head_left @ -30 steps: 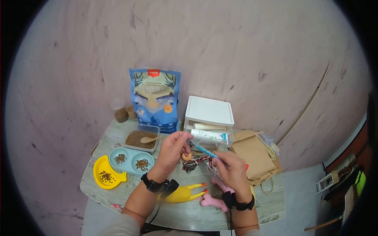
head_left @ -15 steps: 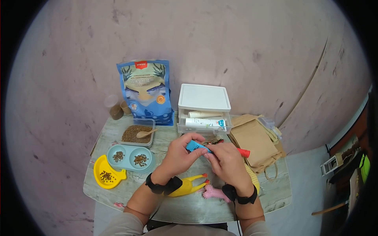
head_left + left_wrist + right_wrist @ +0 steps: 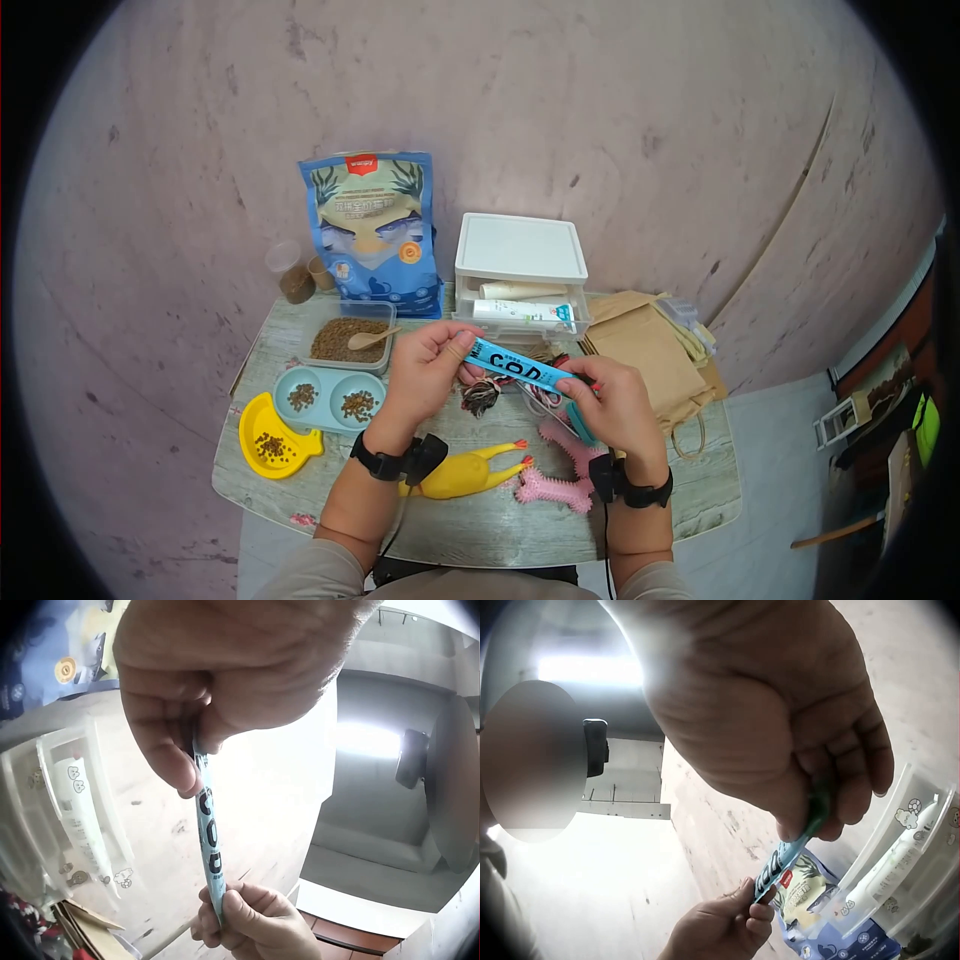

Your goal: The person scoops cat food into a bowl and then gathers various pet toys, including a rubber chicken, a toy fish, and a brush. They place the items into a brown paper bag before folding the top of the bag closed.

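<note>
A slim blue packet with black letters is stretched between both hands above the table. My left hand pinches its left end between thumb and fingers, and my right hand pinches the right end. In the left wrist view the packet runs from the left hand down to the right hand. The right wrist view shows the packet between the right hand and the left hand. Below lie a rope toy and a pink spiky toy.
A blue food bag stands behind a kibble box. Left are a double bowl and a yellow bowl. A white drawer box holds tubes; paper bags lie right. A yellow toy lies in front.
Both hands were close together around the packet and have moved apart, the left one leftward and the right one rightward. The packet's lettered face now shows between them.
</note>
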A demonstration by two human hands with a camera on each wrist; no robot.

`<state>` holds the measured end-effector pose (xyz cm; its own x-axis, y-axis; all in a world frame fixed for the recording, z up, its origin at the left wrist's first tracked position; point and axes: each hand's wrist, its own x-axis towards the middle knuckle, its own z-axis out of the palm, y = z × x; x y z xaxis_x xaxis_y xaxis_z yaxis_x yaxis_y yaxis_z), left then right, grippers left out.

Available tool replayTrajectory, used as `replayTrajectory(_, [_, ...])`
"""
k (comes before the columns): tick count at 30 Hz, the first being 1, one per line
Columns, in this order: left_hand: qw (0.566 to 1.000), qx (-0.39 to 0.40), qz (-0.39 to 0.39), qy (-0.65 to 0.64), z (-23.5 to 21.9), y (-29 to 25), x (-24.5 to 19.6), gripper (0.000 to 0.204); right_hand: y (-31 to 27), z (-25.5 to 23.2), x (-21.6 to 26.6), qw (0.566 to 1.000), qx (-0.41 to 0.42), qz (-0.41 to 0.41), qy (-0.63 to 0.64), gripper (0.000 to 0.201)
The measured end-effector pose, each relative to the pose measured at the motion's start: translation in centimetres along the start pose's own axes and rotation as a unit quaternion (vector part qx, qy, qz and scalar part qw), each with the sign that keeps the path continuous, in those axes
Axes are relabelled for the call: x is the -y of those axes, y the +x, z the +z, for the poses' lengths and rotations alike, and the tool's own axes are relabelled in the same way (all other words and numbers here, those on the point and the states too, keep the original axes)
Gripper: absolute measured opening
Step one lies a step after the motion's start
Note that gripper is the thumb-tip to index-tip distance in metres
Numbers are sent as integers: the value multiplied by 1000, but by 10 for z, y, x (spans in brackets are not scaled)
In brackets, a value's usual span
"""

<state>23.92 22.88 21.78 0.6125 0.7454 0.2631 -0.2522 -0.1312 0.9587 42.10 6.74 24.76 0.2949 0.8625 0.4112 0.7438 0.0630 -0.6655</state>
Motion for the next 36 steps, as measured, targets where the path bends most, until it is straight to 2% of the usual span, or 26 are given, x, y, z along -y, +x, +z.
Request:
replayTrajectory(3, [1000,-2,-6,-10,0,1,0,20,-1,-3,2,1000,-11,14,21,14])
replayTrajectory(4, [1000,-3,-4,-12,-1,1,1,20,-2,-5,3,998,-4,60,24,17])
replayTrajectory(5, [999,0,-3,35,-4,2,3,20,-3,-7,4,994,3,105,26,20])
replayTrajectory(6, [997,2,0,82,-5,2,4,21,-4,-6,5,995,3,102,20,20])
replayTrajectory(7, [997,0,4,76,-5,2,3,21,-6,-5,6,995,-50,19,-80,25])
replayTrajectory(8, [997,-14,-10,78,-4,2,1,20,-7,-3,8,976,-102,-68,-179,31])
replayTrajectory(9, [996,-29,-23,77,-3,2,-1,20,-8,0,14,975,-100,-77,-186,31])
replayTrajectory(11, [998,-35,-19,50,-1,0,-3,20,-8,13,30,944,-147,-170,-243,37])
replayTrajectory(15, [999,-11,-44,-29,-6,-1,-9,18,7,29,33,928,-101,-247,-260,32])
replayTrajectory(20, [995,-6,-51,-81,-12,2,-18,24,41,29,30,895,-106,-331,-278,21])
replayTrajectory(23, [991,-17,-57,-117,-14,6,-19,27,66,27,16,887,-107,-345,-288,14])
replayTrajectory(25, [990,-27,-61,-126,-16,6,-19,28,83,25,5,891,-123,-316,-301,10])
replayTrajectory(27, [994,-40,-50,-91,-16,7,-18,26,94,27,-8,889,-109,-320,-309,7])
replayTrajectory(29, [995,-37,-48,-73,-18,7,-19,25,101,31,-24,886,-58,-311,-339,2])
replayTrajectory(33, [998,-31,-32,-53,-21,7,-15,23,111,41,-42,889,-25,-286,-356,6])
replayTrajectory(35, [998,-31,-31,-54,-22,7,-16,22,113,44,-40,901,16,-224,-372,11])
replayTrajectory(36, [998,-29,-32,-54,-22,7,-16,21,113,44,-39,900,17,-224,-372,11])
